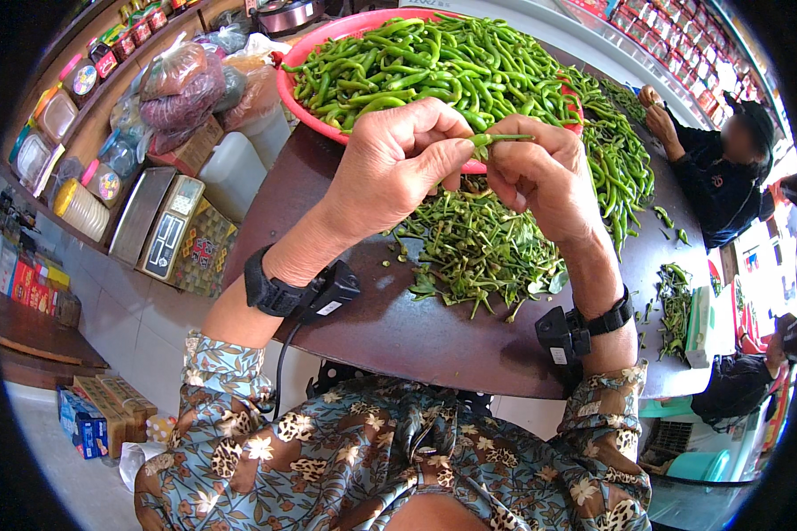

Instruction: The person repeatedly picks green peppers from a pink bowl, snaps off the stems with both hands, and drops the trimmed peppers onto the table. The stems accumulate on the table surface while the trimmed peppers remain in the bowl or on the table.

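My left hand (405, 159) grips a green chili pepper (481, 141) between thumb and forefinger, its stem end sticking out to the right. Against that stem end my right hand (541, 169) is curled, the fingers bent close; whether they pinch the stem is hard to make out. Behind both hands stands a large red plastic basket (295, 103) heaped with green chili peppers (412, 63). Below them, on the dark tabletop (372, 318), lies a pile of plucked stems and leaves (485, 249).
More peppers (611, 166) spread along the table's right side, near a co-worker (724, 166). A smaller stem heap (674, 308) lies by a green-and-white box (701, 325). At left are a weighing scale (169, 226), jars (99, 182) and bagged goods (182, 93). Another person (737, 391) sits at lower right.
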Demonstrator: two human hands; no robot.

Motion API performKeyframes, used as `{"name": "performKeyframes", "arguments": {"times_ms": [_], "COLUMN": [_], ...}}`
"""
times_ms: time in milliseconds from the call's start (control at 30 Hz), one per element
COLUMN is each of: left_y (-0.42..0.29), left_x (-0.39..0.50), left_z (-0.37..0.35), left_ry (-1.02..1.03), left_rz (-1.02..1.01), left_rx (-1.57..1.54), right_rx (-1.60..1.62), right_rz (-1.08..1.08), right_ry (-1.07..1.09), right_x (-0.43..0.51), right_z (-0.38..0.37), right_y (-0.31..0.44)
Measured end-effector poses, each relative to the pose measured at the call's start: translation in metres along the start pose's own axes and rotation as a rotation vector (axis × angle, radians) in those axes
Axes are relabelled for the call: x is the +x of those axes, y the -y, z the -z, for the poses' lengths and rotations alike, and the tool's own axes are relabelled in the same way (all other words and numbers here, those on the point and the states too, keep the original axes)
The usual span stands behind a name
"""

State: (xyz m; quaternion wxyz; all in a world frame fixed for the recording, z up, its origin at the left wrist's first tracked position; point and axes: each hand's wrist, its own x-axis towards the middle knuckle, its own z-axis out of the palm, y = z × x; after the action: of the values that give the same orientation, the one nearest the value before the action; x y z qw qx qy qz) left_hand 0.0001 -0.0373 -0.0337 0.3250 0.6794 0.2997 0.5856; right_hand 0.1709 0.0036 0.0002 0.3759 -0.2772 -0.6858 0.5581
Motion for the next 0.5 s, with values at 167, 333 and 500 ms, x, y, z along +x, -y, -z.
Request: {"name": "performKeyframes", "arguments": {"times_ms": [167, 333, 500], "left_y": [0.0014, 0.0024, 0.0013], "left_x": [-0.0008, -0.0010, -0.0012], "left_z": [-0.0017, -0.0025, -0.0026], "left_ry": [-0.005, -0.017, 0.000], "left_rz": [-0.033, -0.015, -0.007], "left_rx": [0.060, 0.033, 0.059], "right_rx": [-0.041, -0.072, -0.092], "right_rz": [-0.014, -0.027, -0.026], "right_ry": [0.002, -0.011, 0.010], "right_x": [0.0005, -0.0004, -0.0009], "right_z": [0.0000, -0.0009, 0.0005], "right_y": [-0.0007, 0.0000, 0.0014]}}
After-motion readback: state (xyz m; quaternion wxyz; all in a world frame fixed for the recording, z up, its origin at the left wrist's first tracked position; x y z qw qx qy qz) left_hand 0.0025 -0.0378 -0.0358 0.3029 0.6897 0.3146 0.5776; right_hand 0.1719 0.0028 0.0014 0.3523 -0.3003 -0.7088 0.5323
